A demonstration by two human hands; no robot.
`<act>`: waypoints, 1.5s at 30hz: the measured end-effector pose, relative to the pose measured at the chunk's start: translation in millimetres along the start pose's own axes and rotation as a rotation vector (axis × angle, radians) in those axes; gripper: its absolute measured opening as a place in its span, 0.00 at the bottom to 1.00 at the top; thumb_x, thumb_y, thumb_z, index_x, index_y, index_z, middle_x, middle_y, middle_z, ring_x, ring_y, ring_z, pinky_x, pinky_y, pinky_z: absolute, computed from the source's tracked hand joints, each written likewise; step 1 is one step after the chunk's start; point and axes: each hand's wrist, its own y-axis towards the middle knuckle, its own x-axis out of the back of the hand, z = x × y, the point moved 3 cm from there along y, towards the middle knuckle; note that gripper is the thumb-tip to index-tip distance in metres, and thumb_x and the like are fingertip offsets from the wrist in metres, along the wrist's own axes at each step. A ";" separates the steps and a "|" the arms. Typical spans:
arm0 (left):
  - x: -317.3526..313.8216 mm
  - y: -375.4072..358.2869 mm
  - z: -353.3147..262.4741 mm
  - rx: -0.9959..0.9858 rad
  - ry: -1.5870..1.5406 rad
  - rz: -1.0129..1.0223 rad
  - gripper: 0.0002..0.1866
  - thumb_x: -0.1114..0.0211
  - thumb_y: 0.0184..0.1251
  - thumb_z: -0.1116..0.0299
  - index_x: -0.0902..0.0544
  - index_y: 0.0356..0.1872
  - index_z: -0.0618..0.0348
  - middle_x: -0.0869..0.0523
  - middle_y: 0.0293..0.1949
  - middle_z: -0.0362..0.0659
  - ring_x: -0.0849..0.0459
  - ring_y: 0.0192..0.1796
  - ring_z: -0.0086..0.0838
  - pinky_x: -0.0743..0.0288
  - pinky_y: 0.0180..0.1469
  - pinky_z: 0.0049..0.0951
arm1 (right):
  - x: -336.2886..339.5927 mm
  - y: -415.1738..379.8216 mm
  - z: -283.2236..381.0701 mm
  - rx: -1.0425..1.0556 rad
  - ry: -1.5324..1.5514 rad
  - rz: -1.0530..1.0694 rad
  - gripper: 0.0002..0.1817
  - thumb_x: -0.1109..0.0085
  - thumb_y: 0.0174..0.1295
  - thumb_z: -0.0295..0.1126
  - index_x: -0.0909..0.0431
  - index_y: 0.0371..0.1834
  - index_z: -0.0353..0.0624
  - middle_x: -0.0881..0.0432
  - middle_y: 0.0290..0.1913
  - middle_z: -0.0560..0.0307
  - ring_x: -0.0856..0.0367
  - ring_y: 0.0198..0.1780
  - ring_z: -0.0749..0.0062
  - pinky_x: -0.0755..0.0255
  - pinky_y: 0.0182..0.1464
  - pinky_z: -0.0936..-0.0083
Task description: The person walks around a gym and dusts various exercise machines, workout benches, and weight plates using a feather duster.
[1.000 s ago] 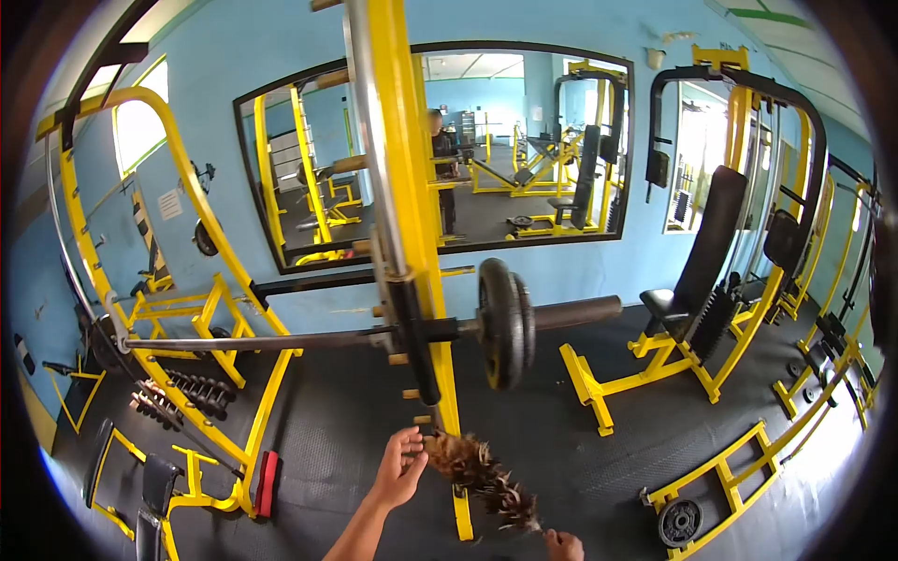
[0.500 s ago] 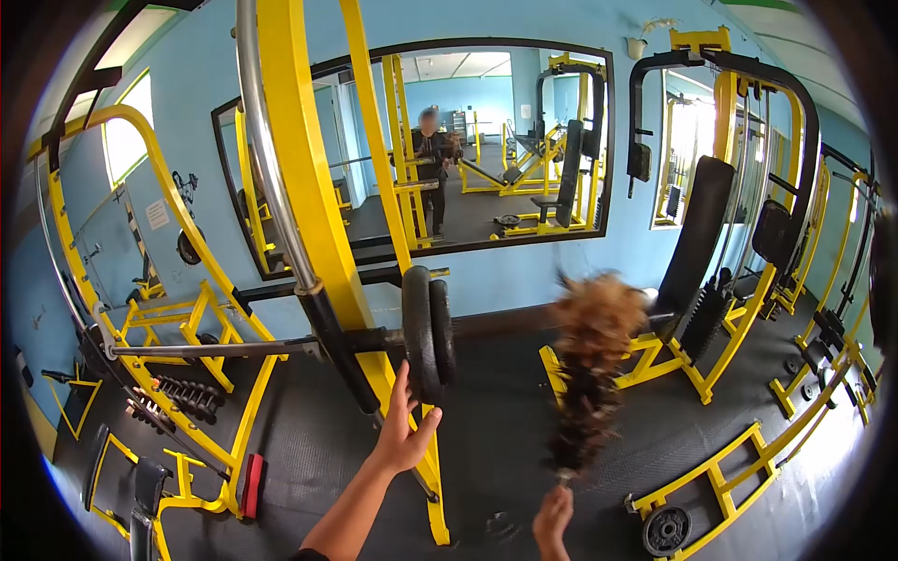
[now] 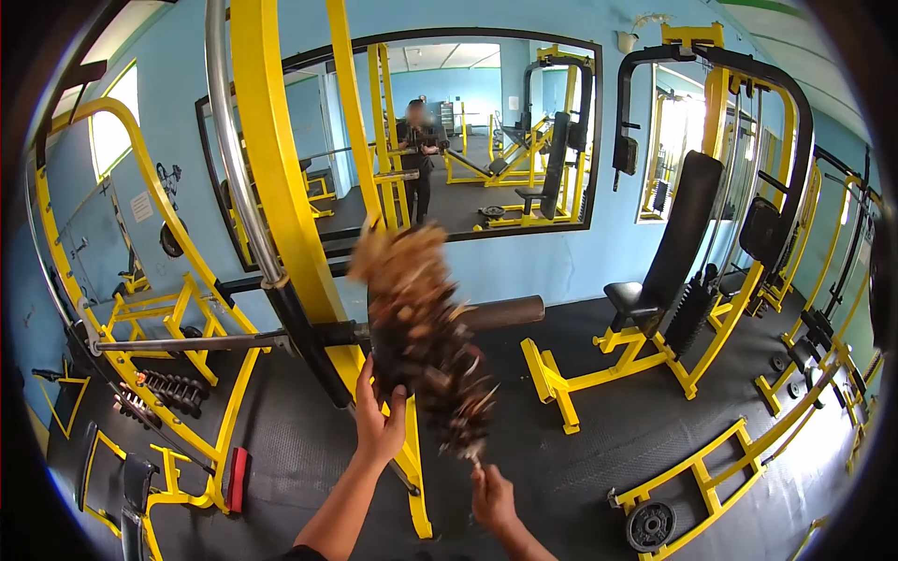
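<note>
My right hand (image 3: pixel 493 496) is closed around the thin handle of a feather duster (image 3: pixel 426 341) with brown and tan feathers, blurred by motion. The duster's head leans up and left, over the black weight plates on the barbell (image 3: pixel 201 344), and hides most of them. Just left of the feathers, my left hand (image 3: pixel 379 425) reaches up with fingers stretched and thumb apart, at the lower edge of the plates. The bar's brownish end (image 3: pixel 510 313) sticks out to the right of the duster.
A yellow rack upright (image 3: pixel 285 159) stands close on the left. Behind it hangs a wall mirror (image 3: pixel 468 140) reflecting a person. To the right are a seated machine with a black backrest (image 3: pixel 687 229) and a low yellow frame with a weight plate (image 3: pixel 651 526). Dumbbells (image 3: pixel 178 393) sit at left.
My right hand has swung the duster left, from beside the plates to across them. My left hand stays at the plates' lower edge, and the view has shifted slightly.
</note>
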 end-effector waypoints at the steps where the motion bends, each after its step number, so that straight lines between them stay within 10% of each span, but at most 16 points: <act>1: 2.2 0.2 8.9 -0.086 0.120 -0.036 0.32 0.40 0.70 0.75 0.42 0.71 0.65 0.32 0.64 0.53 0.27 0.66 0.39 0.33 0.67 0.33 | -4.0 -8.9 -1.4 -0.008 0.035 0.039 0.11 0.49 0.72 0.33 0.28 0.33 0.37 0.25 0.22 0.42 0.26 0.20 0.47 0.33 0.25 0.66; 7: 3.6 4.6 45.4 0.434 -0.581 -0.075 0.35 0.34 0.60 0.78 0.39 0.69 0.64 0.21 0.54 0.46 0.20 0.55 0.31 0.25 0.54 0.27 | -39.0 -101.6 -155.2 -0.366 0.175 0.174 0.23 0.56 0.75 0.45 0.21 0.43 0.33 0.21 0.32 0.40 0.22 0.35 0.50 0.29 0.42 0.60; 9: 0.3 -0.7 -2.6 -0.026 0.065 -0.029 0.33 0.37 0.65 0.80 0.40 0.70 0.66 0.22 0.53 0.48 0.20 0.54 0.31 0.24 0.56 0.28 | -21.2 -105.1 -175.7 -0.377 0.143 0.148 0.21 0.56 0.76 0.45 0.25 0.37 0.36 0.27 0.26 0.47 0.27 0.28 0.60 0.32 0.34 0.65; 14: 5.0 2.6 13.6 -0.040 0.096 -0.013 0.31 0.41 0.73 0.72 0.44 0.71 0.68 0.30 0.60 0.52 0.21 0.60 0.36 0.25 0.62 0.33 | -23.1 -81.2 -220.9 -0.581 0.232 0.078 0.24 0.58 0.76 0.51 0.30 0.28 0.43 0.37 0.20 0.64 0.38 0.24 0.83 0.42 0.25 0.77; 26: 10.3 2.8 11.1 0.067 0.177 0.031 0.34 0.37 0.72 0.66 0.43 0.71 0.68 0.32 0.58 0.53 0.22 0.58 0.39 0.21 0.59 0.36 | -97.2 129.8 -89.3 -0.071 0.462 0.192 0.25 0.62 0.78 0.48 0.34 0.25 0.44 0.36 0.21 0.67 0.41 0.22 0.84 0.44 0.24 0.81; 34: 10.8 3.5 12.9 0.056 0.184 0.027 0.33 0.36 0.70 0.65 0.41 0.69 0.67 0.31 0.56 0.53 0.21 0.57 0.40 0.19 0.57 0.37 | -66.9 -70.5 -166.8 -0.350 0.526 0.139 0.26 0.58 0.77 0.45 0.33 0.21 0.42 0.38 0.18 0.62 0.42 0.22 0.82 0.45 0.24 0.76; 45: 11.7 7.0 3.3 -0.064 0.237 0.005 0.32 0.35 0.70 0.65 0.38 0.70 0.63 0.27 0.51 0.51 0.18 0.53 0.37 0.17 0.51 0.32 | -15.8 -88.4 -110.9 -0.333 0.271 -0.033 0.28 0.56 0.75 0.50 0.32 0.21 0.40 0.38 0.16 0.67 0.43 0.19 0.85 0.49 0.22 0.77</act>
